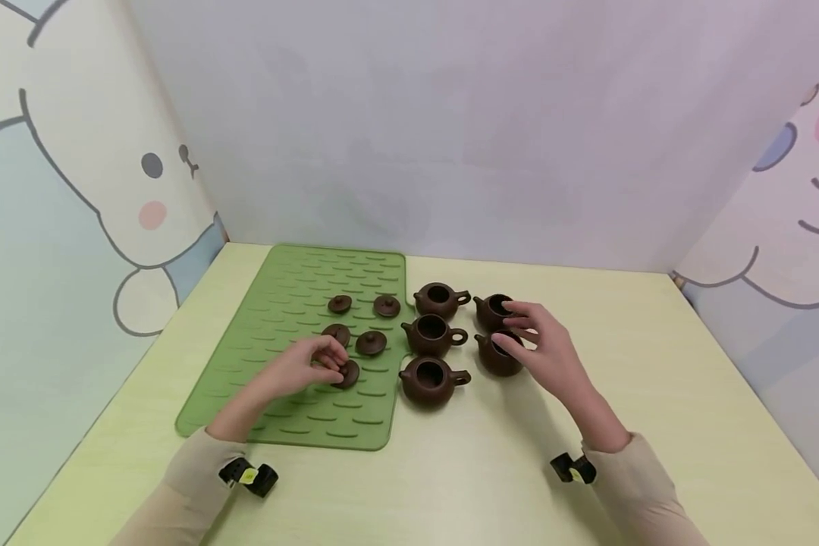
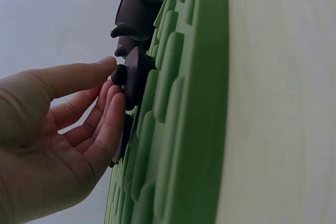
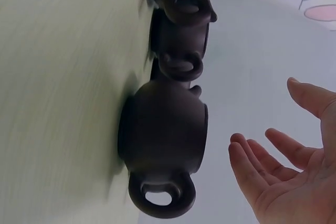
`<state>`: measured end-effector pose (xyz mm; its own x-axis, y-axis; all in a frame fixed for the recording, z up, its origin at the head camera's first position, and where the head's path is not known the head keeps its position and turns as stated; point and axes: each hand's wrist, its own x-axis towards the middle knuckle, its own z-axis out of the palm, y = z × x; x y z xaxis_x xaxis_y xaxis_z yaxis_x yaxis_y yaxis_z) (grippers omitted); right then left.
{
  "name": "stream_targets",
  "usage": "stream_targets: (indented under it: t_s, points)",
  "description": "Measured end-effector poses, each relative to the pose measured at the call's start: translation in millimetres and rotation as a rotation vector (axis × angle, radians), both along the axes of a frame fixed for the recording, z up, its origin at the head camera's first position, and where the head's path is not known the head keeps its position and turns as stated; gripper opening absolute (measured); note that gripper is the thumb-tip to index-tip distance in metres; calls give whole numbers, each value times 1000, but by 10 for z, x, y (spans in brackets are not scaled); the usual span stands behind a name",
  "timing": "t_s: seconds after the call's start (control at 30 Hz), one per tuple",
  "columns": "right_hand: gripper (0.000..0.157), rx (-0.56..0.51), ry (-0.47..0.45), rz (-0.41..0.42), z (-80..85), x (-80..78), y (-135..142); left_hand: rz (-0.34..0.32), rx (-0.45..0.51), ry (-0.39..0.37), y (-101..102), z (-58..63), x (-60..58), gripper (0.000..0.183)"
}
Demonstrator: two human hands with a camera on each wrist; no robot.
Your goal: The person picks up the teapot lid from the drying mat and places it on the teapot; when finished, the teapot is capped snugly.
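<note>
My left hand [image 1: 307,368] is at the nearest dark brown teapot lid [image 1: 349,374] on the green mat [image 1: 287,425]. In the left wrist view the thumb and curled fingertips close in on either side of the knob [image 2: 119,75] of that lid, pinching it. My right hand [image 1: 546,353] hovers over two lidless teapots at the right, its fingers spread and relaxed, holding nothing. Below its fingers stands the nearer teapot [image 1: 500,358], with the farther teapot [image 1: 493,312] behind. The right wrist view has a gap between the fingers and the teapot [image 3: 163,127].
Four-sided mat space also carries several other lids, among them a back lid [image 1: 386,305] and a middle lid [image 1: 371,343]. Along the mat's right edge stand three more open teapots: front [image 1: 428,398], middle [image 1: 430,337] and back [image 1: 438,302]. A pale wall [image 1: 450,152] rises behind the table.
</note>
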<state>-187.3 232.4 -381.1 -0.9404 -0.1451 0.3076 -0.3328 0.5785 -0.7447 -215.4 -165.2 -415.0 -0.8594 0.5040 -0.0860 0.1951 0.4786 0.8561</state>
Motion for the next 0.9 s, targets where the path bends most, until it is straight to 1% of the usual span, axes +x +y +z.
stream_targets:
  t_s: [0.13,0.23,0.37,0.6,0.9]
  points:
    - [45,-75,-66,31,10,14,-59,8,3,-10,9,-14,-19,20]
    - [42,-104,-95,53,12,32,-98,15,-2,-22,24,-22,-27,20]
    - [37,-89,-108,75,-8,48,-137,21,-11,-21,42,-36,-36,19]
    - [26,-62,-167,140,-75,71,-193,34,-47,-8,64,-32,-42,16]
    - [26,-12,-259,244,-148,68,-264,45,-55,3,82,-17,-51,14]
